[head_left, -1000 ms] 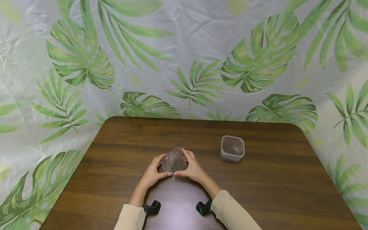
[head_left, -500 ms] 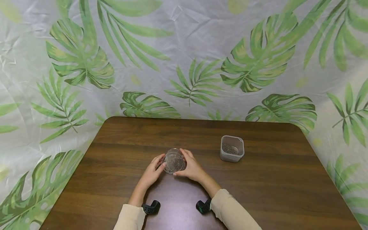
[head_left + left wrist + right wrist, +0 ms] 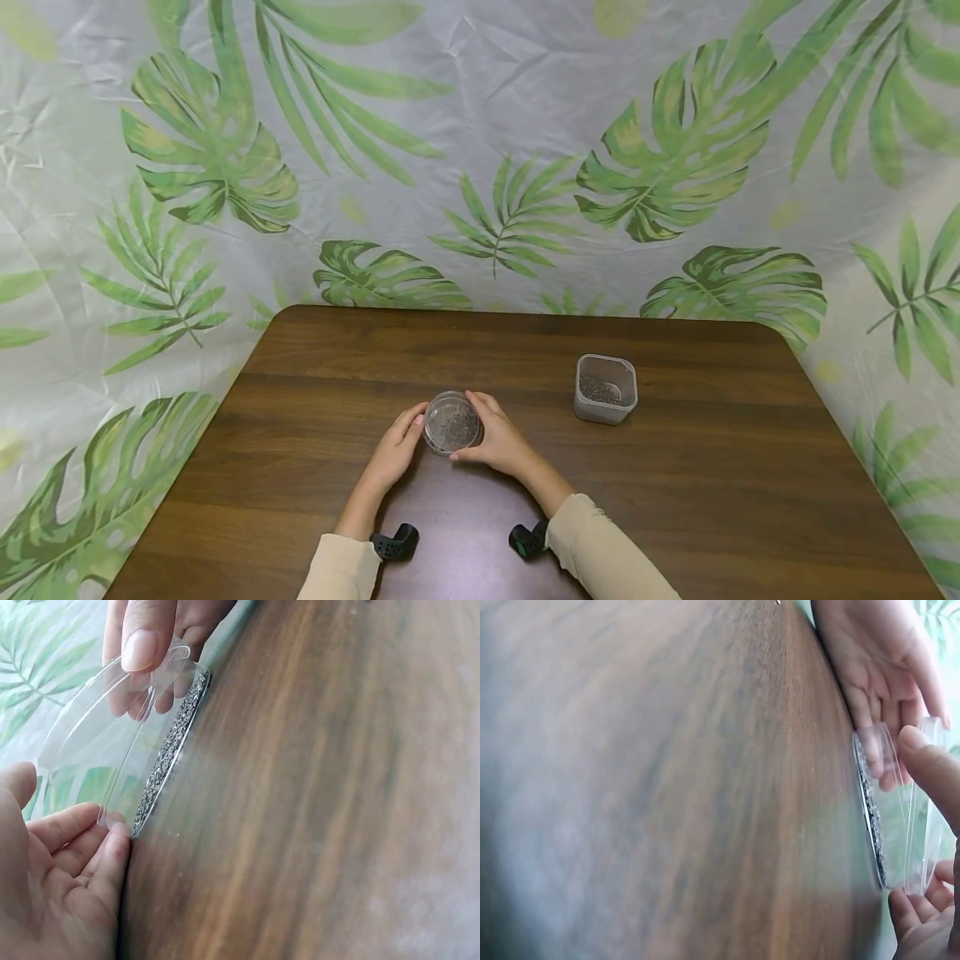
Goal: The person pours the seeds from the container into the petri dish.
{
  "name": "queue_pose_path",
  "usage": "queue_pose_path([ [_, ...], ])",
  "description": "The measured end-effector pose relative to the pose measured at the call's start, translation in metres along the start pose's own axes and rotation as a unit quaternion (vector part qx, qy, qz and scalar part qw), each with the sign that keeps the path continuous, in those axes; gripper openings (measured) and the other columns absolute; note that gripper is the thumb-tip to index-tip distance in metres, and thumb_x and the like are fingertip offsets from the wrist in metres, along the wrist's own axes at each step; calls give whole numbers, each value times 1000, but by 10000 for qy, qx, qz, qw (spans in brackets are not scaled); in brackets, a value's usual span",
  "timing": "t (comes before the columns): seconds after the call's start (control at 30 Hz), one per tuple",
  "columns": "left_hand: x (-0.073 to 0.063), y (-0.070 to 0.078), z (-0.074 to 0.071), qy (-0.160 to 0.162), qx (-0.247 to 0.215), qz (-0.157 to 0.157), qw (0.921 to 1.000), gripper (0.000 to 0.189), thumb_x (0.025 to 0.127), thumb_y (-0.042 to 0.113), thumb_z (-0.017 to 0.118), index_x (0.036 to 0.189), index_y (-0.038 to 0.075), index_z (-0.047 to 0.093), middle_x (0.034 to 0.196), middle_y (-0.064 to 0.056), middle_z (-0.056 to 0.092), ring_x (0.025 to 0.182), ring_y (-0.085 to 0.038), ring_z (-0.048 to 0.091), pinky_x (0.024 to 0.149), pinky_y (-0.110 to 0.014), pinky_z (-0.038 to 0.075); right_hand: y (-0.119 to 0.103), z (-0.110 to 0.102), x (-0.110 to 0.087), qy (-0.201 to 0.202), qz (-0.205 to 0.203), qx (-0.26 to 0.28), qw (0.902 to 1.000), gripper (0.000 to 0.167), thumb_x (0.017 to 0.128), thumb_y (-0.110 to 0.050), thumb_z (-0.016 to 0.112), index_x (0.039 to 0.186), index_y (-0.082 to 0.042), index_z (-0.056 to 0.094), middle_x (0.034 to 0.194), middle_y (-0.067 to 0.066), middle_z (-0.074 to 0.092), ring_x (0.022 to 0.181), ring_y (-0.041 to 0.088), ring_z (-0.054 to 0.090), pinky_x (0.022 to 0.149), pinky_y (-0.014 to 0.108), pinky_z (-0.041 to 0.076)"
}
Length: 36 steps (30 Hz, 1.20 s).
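Note:
A clear round petri dish (image 3: 448, 450) with a layer of dark grey granules (image 3: 171, 750) stands on the table between both hands. Over it lies its clear lid (image 3: 86, 720); whether it sits fully down cannot be told. My right hand (image 3: 501, 437) grips the lid by its rim, thumb at the near side and fingers at the far side. On the left, the fingers of my left hand (image 3: 393, 452) touch the dish's side, and its thumb stands apart from the dish in the left wrist view.
A clear square plastic tub (image 3: 606, 388), with more dark granules at the bottom, stands to the right and farther back on the brown wooden table (image 3: 712, 467). Behind the table hangs a leaf-patterned cloth (image 3: 517, 108). Each wrist wears a black camera strap (image 3: 396, 542).
The lid has come down and lined up over the dish with my right hand. My left thumb has drawn back from the near rim to the left side.

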<state>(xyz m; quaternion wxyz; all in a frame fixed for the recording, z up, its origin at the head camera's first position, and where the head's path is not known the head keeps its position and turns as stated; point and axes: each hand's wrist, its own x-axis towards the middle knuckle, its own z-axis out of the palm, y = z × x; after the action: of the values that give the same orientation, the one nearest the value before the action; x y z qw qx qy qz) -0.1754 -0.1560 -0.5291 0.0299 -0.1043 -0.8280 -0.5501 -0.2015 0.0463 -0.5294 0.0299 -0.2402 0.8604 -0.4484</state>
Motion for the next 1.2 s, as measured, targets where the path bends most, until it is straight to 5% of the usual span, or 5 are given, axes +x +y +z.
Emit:
queue_pose_path([
  [0.17,1,-2,1,26,92,-50,9999,38,97,23,40,128,1,47,126,-16,48,119,-30,40,100,-47,31,-4,1,0,-44,-68,-23,10000,100,61,-32,83,138,1,29,136,13,32,123,26,34,100,40,33],
  [0.47,-6,35,-4,-56,-92,1,9999,36,96,9,41,125,-12,42,124,-28,44,116,-40,40,98,-52,30,-4,5,1,-90,-75,-225,9997,100,62,-34,82,138,1,29,137,14,31,125,28,31,100,42,32],
  [0.97,-4,34,-6,-397,-256,-326,9984,44,94,10,46,131,-12,34,128,-28,39,117,-38,39,99,-44,34,-4,7,1,-109,-16,-407,9991,99,63,-36,81,138,3,29,137,16,31,125,29,30,100,42,33],
  [1.2,-4,35,-6,-432,-208,-128,9988,45,93,7,49,129,-15,34,127,-31,38,116,-42,39,98,-45,34,-4,7,1,-168,10,-432,9989,101,63,-36,81,139,2,26,138,15,29,126,30,28,100,44,32],
])
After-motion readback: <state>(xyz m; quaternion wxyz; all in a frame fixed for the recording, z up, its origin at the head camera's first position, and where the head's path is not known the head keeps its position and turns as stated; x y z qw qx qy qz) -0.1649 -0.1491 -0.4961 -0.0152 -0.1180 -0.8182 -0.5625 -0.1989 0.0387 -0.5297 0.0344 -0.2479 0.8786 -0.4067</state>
